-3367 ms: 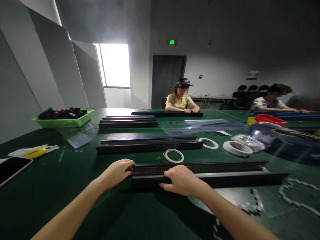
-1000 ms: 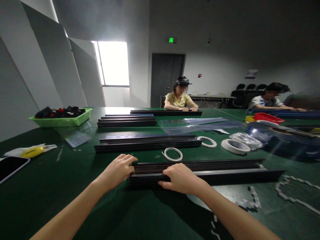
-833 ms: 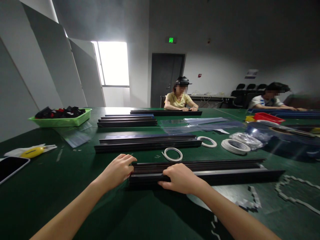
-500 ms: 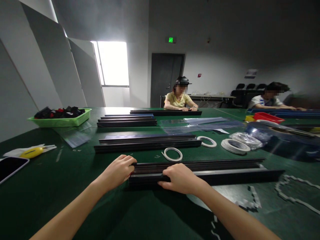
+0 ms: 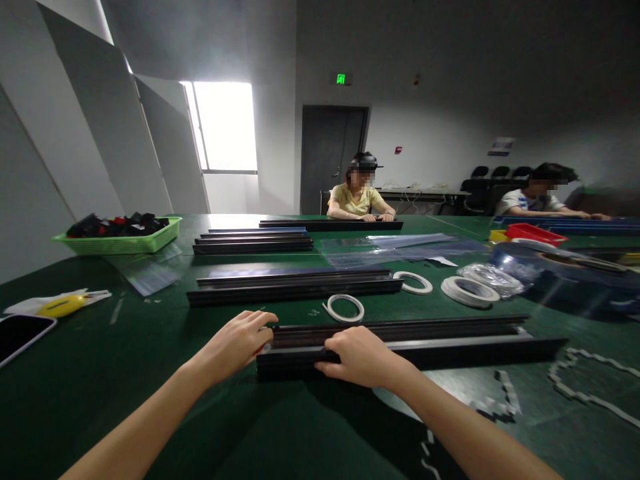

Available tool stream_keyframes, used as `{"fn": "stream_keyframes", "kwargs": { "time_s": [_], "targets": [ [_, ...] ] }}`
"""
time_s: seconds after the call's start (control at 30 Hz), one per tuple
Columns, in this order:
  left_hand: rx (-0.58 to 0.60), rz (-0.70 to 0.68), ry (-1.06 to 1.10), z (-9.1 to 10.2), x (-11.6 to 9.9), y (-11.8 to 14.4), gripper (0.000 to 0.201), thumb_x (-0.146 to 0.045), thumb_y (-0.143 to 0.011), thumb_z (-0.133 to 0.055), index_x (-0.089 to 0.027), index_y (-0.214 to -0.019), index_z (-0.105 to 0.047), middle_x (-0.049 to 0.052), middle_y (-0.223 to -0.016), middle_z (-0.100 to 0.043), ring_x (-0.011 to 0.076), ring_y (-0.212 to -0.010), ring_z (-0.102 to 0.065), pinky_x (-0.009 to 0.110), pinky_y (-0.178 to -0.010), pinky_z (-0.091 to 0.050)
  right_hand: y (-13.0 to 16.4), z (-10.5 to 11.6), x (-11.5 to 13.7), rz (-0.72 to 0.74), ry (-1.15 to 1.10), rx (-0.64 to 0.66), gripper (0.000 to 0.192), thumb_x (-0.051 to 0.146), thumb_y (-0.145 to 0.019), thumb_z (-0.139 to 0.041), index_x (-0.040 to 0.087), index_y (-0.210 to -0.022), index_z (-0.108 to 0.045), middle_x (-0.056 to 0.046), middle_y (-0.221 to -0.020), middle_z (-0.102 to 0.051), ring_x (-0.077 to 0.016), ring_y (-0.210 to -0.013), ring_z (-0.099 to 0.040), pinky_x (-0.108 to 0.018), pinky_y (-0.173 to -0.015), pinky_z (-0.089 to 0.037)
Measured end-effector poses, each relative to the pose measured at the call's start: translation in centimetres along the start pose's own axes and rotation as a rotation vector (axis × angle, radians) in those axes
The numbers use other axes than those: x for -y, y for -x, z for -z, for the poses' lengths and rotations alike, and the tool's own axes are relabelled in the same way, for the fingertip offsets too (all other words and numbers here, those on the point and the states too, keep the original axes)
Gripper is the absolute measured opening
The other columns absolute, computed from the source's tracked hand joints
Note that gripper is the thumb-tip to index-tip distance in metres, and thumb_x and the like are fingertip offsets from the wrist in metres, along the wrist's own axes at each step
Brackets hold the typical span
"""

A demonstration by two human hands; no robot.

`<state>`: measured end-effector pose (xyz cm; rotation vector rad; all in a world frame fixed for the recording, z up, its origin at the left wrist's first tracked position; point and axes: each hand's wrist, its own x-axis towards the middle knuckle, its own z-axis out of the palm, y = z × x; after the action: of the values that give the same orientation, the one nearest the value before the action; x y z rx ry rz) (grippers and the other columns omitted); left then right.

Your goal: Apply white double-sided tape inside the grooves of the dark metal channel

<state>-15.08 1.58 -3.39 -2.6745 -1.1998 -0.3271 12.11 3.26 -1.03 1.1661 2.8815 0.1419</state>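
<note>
Left hand (image 5: 234, 341) curled against the left end of the black profile rail (image 5: 430, 341), fingertips touching the end face. Right hand (image 5: 361, 355) lying over the rail's near edge, gripping lightly. Rail flat on the green table (image 5: 100, 373), near a tape ring (image 5: 344, 307). Apparently seating something at the end; steady pressure needed.

My one head-worn view, looking forward and slightly down across the green desk (image 5: 100, 373), hands close below, far wall distant

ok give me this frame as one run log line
left hand: at left end of black rail | right hand: gripping the rail's near edge | rail: flat on green table | nearby: tape ring
</note>
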Motion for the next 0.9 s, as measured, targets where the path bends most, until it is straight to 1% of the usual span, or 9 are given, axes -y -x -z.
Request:
{"fn": "stream_keyframes", "kwargs": {
  "time_s": [0.13,0.2,0.4,0.5,0.63,0.73,0.8,0.9],
  "targets": [
    [0.005,0.027,0.03,0.31,-0.44,0.01,0.02,-0.01,-0.085,-0.043,-0.022,-0.093,-0.057,0.003,-0.113,-0.052,0.0182,-0.098,-0.052,0.035,-0.084,-0.044,0.02,0.06,0.0,0.0,-0.009,0.008,0.049,0.057,-0.085,-0.04,0.018,-0.078,-0.067,-0.009,-0.082,-0.07,-0.0214,-0.073,-0.064,-0.027,-0.063,-0.041],
    [-0.007,0.022,0.043,0.33,-0.52,-0.02,0.019,-0.01,-0.086,-0.043,-0.022,-0.091,-0.057,0.003,-0.107,-0.053,0.0179,-0.096,-0.051,0.034,-0.084,-0.044,0.03,0.03,0.0,-0.005,-0.009,0.01,0.049,0.058,-0.084,-0.04,0.018,-0.078,-0.067,-0.009,-0.082,-0.07,-0.0215,-0.074,-0.065,-0.027,-0.064,-0.042],
    [-0.066,-0.026,0.054,0.12,-0.4,-0.16,0.02,-0.011,-0.088,-0.041,-0.022,-0.09,-0.058,0.004,-0.106,-0.054,0.0189,-0.103,-0.049,0.036,-0.089,-0.042,0.03,-0.02,0.05,-0.015,-0.004,0.01,0.049,0.058,-0.084,-0.041,0.017,-0.077,-0.067,-0.009,-0.081,-0.07,-0.022,-0.074,-0.065,-0.027,-0.064,-0.042],
    [-0.061,-0.043,0.072,0.17,-0.44,-0.22,0.022,-0.01,-0.089,-0.039,-0.022,-0.092,-0.057,0.004,-0.105,-0.056,0.0184,-0.104,-0.05,0.036,-0.09,-0.042,0.03,0.01,0.08,-0.013,-0.009,0.006,0.048,0.057,-0.084,-0.042,0.017,-0.077,-0.068,-0.009,-0.082,-0.07,-0.0216,-0.074,-0.065,-0.027,-0.064,-0.042],
    [-0.057,-0.09,0.12,0.18,-0.39,-0.25,0.021,-0.014,-0.091,-0.038,-0.022,-0.094,-0.057,0.002,-0.1,-0.062,0.0182,-0.112,-0.05,0.037,-0.097,-0.04,0.04,-0.03,0.03,-0.004,-0.009,-0.006,0.048,0.057,-0.084,-0.041,0.018,-0.077,-0.067,-0.008,-0.081,-0.071,-0.0217,-0.073,-0.065,-0.027,-0.063,-0.042],
    [-0.052,-0.094,0.145,0.05,-0.23,-0.22,0.021,-0.014,-0.091,-0.038,-0.023,-0.094,-0.058,0.002,-0.096,-0.066,0.0183,-0.117,-0.049,0.038,-0.099,-0.039,0.04,-0.12,-0.08,0.004,-0.014,-0.004,0.048,0.057,-0.084,-0.04,0.018,-0.078,-0.067,-0.008,-0.082,-0.071,-0.0212,-0.074,-0.065,-0.027,-0.064,-0.041],
    [-0.048,-0.098,0.145,-0.05,-0.14,-0.18,0.024,-0.012,-0.091,-0.036,-0.023,-0.095,-0.058,0.002,-0.098,-0.067,0.0186,-0.119,-0.048,0.04,-0.101,-0.038,0.04,-0.16,-0.13,0.008,-0.018,-0.008,0.047,0.057,-0.084,-0.041,0.018,-0.078,-0.067,-0.008,-0.082,-0.071,-0.0211,-0.073,-0.065,-0.027,-0.064,-0.041],
    [-0.039,-0.099,0.139,-0.13,-0.12,-0.1,0.028,-0.009,-0.089,-0.036,-0.023,-0.1,-0.057,0.004,-0.107,-0.066,0.0188,-0.122,-0.047,0.043,-0.104,-0.036,0.05,-0.16,-0.12,0.012,-0.021,-0.021,0.047,0.057,-0.084,-0.041,0.018,-0.077,-0.067,-0.007,-0.081,-0.071,-0.0214,-0.072,-0.065,-0.027,-0.062,-0.041]
  ]
}}
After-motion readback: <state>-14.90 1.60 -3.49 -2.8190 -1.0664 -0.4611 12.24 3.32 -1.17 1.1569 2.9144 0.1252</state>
